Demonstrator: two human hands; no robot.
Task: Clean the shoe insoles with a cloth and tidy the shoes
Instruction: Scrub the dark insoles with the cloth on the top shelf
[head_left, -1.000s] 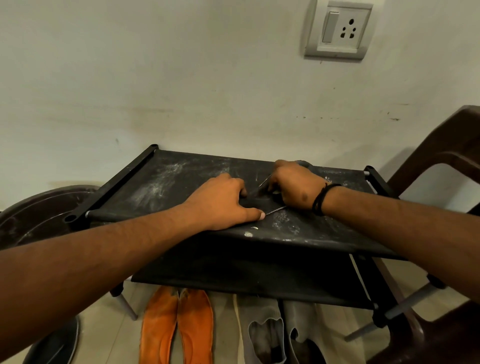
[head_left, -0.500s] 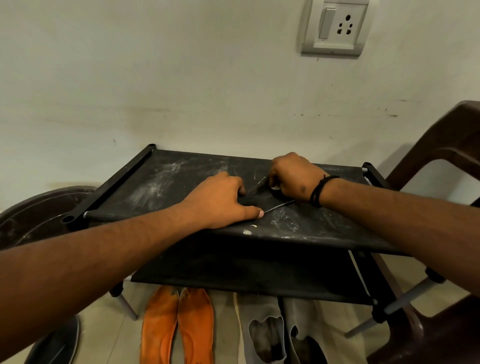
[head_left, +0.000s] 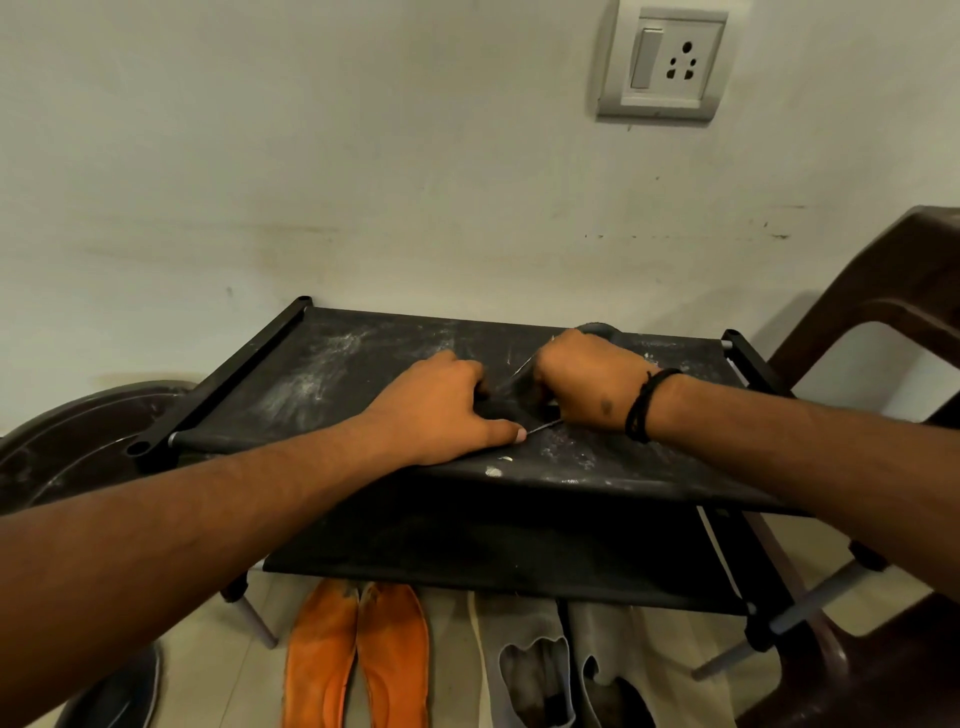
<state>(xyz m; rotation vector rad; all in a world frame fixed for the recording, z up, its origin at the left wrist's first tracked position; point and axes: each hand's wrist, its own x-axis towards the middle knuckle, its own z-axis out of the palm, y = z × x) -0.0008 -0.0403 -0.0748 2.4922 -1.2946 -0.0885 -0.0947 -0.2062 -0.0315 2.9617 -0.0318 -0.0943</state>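
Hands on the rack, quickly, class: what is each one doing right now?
Left hand: fingers curled, pressing down a dark insole on the rack's top shelf.
Right hand: fingers curled over the same insole; whether it holds a cloth cannot be told.

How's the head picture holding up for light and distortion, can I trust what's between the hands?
Head view: dim, warm light; the dark item between the left hand and right hand blends into the dusty black rack top, so its outline is unclear. Wide-angle bending stretches the forearms at the edges. The lower shelf is in deep shadow.
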